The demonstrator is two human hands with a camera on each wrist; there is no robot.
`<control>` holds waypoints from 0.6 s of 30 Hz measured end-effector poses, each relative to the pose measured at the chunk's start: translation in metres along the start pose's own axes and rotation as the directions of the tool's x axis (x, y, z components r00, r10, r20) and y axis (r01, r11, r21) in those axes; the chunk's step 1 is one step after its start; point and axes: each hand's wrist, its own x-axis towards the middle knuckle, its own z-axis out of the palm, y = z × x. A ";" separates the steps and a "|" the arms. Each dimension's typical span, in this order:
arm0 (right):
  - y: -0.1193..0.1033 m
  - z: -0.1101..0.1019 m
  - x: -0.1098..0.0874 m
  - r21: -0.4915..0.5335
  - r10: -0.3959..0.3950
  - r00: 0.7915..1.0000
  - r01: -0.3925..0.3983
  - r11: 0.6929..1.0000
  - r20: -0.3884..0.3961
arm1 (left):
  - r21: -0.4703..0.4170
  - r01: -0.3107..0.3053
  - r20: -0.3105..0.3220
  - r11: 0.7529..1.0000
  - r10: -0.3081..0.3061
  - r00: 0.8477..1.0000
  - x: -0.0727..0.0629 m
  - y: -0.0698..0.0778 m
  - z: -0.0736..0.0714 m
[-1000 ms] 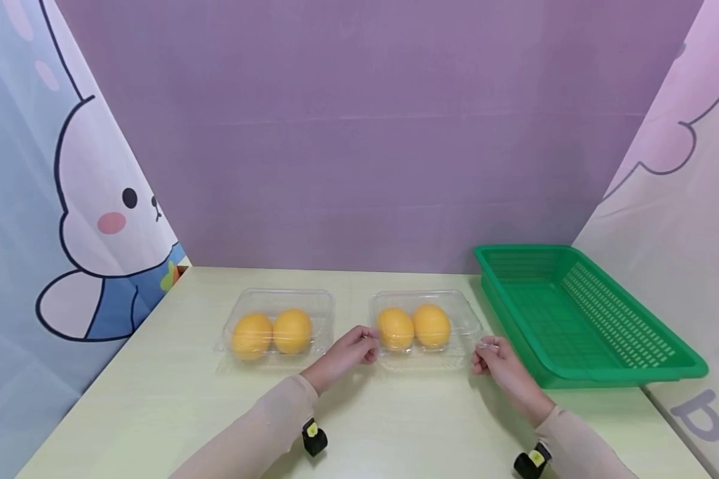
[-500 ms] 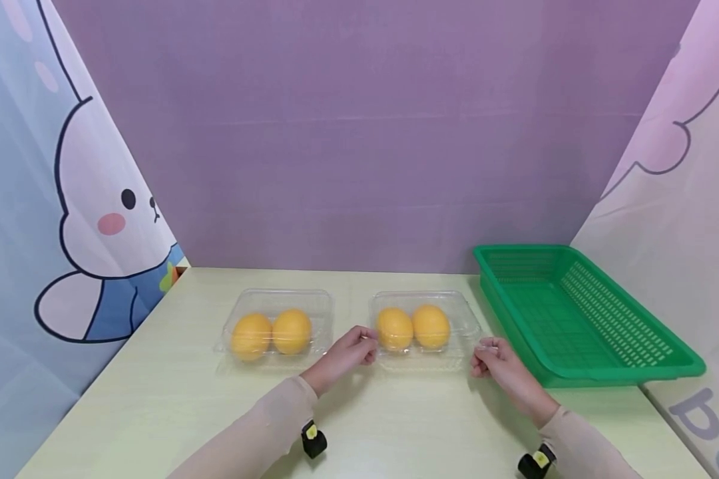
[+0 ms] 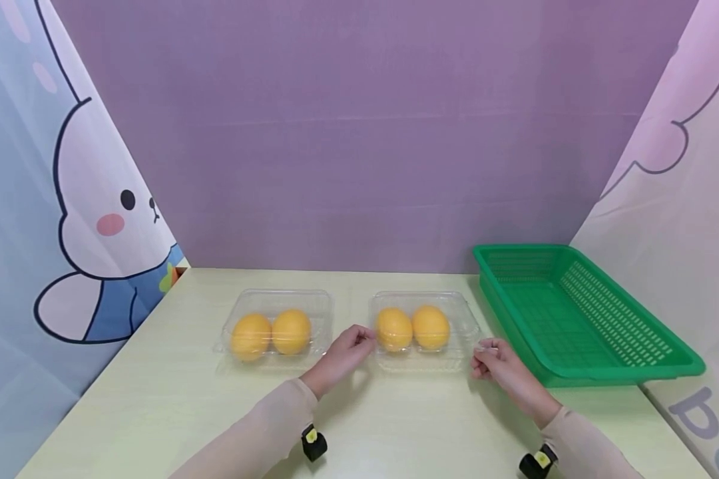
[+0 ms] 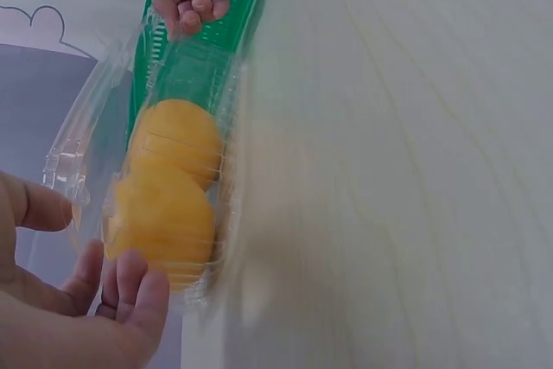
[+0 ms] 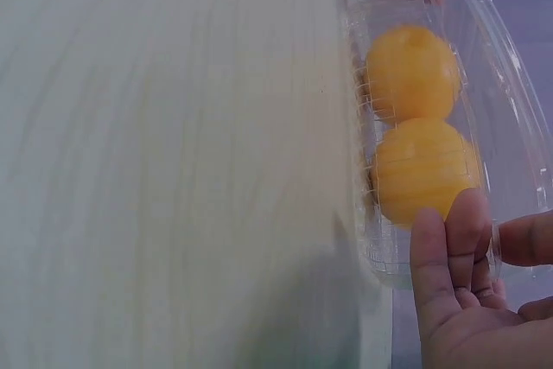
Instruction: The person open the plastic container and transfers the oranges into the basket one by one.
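Near the middle of the table, a clear plastic clamshell box (image 3: 422, 298) holds two oranges (image 3: 431, 326), seen through its wall. My left hand (image 3: 350, 349) is at the box's left front corner, thumb and fingers pinching the plastic edge. At the opposite front corner, my right hand (image 3: 497, 366) pinches the rim between thumb and fingers, as the right wrist view shows up close. In the left wrist view the lid (image 4: 82, 140) slants away from the base. A second clear clamshell box (image 3: 284, 299) with two oranges (image 3: 291, 331) stands to the left, beside my left forearm.
A green perforated basket (image 3: 575, 372) stands on the right of the table (image 3: 359, 426), close to my right hand. A purple backdrop (image 3: 371, 133) rises behind the table, with printed cloth panels (image 3: 114, 226) at the sides.
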 end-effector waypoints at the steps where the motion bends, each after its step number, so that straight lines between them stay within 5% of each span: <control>1: 0.000 0.000 0.000 0.002 0.002 1.000 -0.002 1.000 -0.002 | 0.012 -0.007 -0.012 1.000 0.007 1.000 0.000 0.001 0.000; 12: -0.001 0.000 -0.001 0.001 0.002 1.000 -0.002 1.000 -0.008 | 0.032 0.017 -0.041 0.999 -0.016 0.999 0.000 0.005 -0.001; 18: -0.001 0.000 -0.001 0.008 -0.006 1.000 0.006 1.000 -0.007 | -0.041 0.024 -0.070 0.999 -0.027 0.997 -0.001 0.007 -0.001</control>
